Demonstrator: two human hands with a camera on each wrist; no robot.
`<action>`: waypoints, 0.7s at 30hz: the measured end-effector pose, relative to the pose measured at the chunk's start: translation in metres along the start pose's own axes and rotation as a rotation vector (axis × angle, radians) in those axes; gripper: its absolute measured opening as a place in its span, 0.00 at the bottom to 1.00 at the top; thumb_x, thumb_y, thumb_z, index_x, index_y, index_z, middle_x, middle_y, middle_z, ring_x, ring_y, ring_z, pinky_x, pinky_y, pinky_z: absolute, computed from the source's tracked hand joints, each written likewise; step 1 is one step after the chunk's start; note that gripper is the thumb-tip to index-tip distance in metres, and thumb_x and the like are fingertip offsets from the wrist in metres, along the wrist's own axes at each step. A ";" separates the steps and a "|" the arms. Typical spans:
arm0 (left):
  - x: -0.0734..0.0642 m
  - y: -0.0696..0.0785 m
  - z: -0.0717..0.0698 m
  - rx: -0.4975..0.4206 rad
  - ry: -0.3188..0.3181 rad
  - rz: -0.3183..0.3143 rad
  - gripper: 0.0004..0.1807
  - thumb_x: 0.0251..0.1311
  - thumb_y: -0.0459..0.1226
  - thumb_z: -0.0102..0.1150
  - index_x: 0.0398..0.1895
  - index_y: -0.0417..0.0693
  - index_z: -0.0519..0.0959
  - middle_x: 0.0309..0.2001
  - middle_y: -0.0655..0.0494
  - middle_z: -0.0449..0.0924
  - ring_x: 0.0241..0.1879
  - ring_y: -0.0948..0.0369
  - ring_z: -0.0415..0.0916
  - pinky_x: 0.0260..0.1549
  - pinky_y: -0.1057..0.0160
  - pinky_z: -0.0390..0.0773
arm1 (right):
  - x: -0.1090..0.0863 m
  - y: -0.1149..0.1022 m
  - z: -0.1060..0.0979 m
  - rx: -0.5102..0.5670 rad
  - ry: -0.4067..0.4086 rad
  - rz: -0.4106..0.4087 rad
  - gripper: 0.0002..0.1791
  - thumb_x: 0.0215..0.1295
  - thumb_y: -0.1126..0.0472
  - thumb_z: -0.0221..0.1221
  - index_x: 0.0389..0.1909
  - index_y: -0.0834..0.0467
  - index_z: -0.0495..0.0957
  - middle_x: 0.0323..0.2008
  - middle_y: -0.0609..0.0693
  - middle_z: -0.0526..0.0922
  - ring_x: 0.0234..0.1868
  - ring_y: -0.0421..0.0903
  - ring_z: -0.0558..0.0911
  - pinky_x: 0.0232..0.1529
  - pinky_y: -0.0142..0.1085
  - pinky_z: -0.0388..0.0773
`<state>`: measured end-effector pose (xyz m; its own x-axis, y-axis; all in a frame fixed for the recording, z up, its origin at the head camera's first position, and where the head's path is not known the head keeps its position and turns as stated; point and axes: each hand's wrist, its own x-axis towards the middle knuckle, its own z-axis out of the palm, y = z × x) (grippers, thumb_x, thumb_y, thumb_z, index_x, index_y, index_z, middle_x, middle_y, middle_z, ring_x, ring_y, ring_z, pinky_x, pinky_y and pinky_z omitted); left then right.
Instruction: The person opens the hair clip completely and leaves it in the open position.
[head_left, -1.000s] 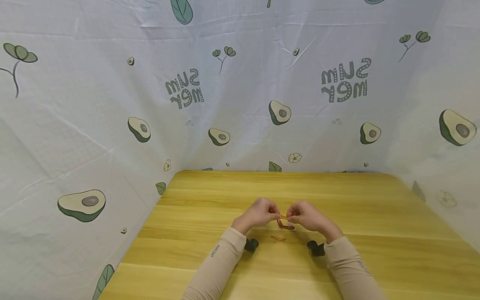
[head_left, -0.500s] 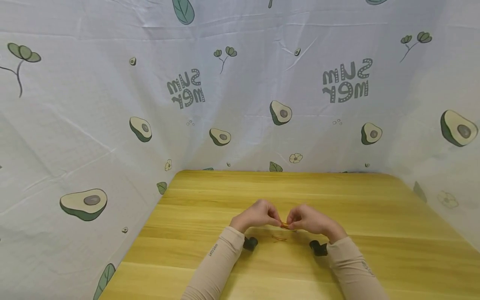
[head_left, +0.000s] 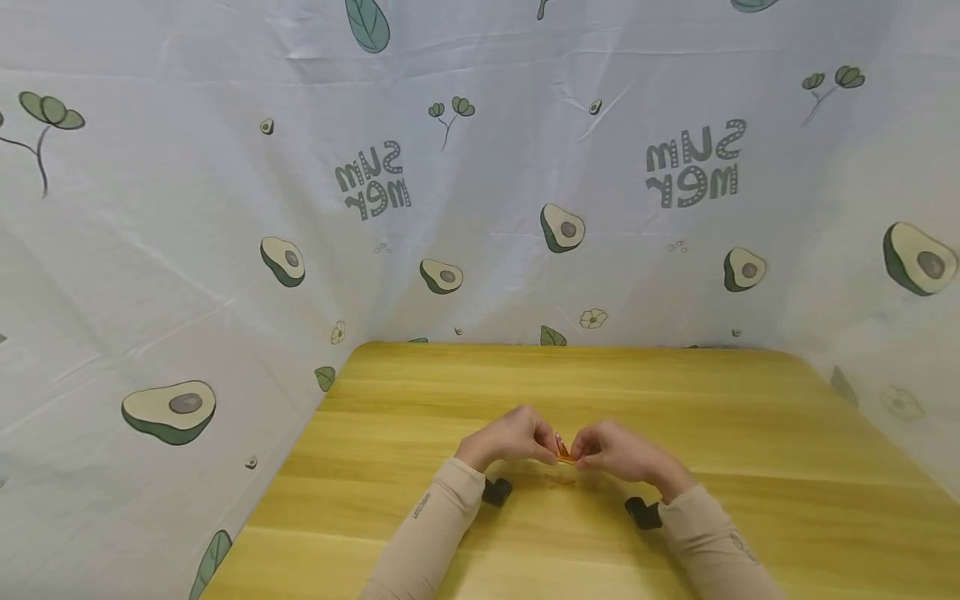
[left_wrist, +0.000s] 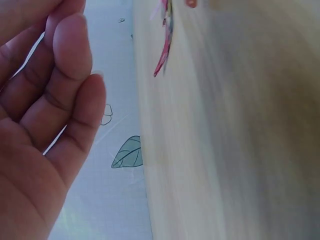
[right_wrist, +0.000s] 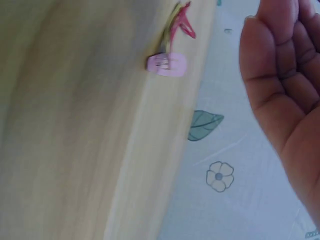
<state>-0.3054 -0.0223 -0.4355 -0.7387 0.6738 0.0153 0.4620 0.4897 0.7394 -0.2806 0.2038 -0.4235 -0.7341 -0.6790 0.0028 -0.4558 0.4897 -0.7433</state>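
Note:
My left hand (head_left: 517, 435) and right hand (head_left: 617, 454) meet above the middle of the table, fingertips close together. Between them they pinch a small bundle of thin red and orange-yellow bands, its red part (head_left: 560, 443) standing up beside the left fingertips. In the right wrist view a red band (right_wrist: 186, 26) and a yellowish strand (right_wrist: 169, 30) run up from a pale pink oval piece (right_wrist: 175, 65) with dark marks. A red band end (left_wrist: 162, 60) hangs down in the left wrist view. Neither wrist view shows the pinching fingertips clearly.
A thin orange band-like piece (head_left: 560, 481) lies on the wooden table (head_left: 420, 392) just in front of the hands. Black wrist devices (head_left: 497, 492) sit under both wrists. White cloth (head_left: 495, 167) printed with avocados hangs behind the table and along both sides.
Both hands have come slightly nearer the body. The red part, which hung as a loop beneath the orange strand, was bunched up half a second ago and now points upward.

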 end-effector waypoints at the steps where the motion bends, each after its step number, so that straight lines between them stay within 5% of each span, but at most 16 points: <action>1: -0.001 0.000 0.001 0.015 0.001 0.003 0.06 0.58 0.32 0.70 0.24 0.47 0.86 0.25 0.64 0.83 0.25 0.73 0.70 0.28 0.74 0.73 | 0.000 0.000 0.002 0.002 -0.003 0.000 0.02 0.64 0.68 0.63 0.36 0.63 0.81 0.33 0.50 0.84 0.33 0.38 0.78 0.36 0.31 0.76; 21: -0.015 0.002 0.018 0.083 -0.017 -0.012 0.05 0.57 0.33 0.71 0.25 0.48 0.88 0.22 0.66 0.83 0.23 0.74 0.70 0.26 0.75 0.74 | -0.007 0.009 0.014 0.045 -0.073 -0.009 0.04 0.62 0.68 0.66 0.34 0.63 0.81 0.31 0.46 0.82 0.30 0.35 0.77 0.32 0.29 0.75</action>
<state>-0.2847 -0.0213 -0.4464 -0.7360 0.6770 -0.0050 0.4932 0.5412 0.6811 -0.2728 0.2056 -0.4397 -0.6903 -0.7225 -0.0379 -0.4384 0.4595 -0.7724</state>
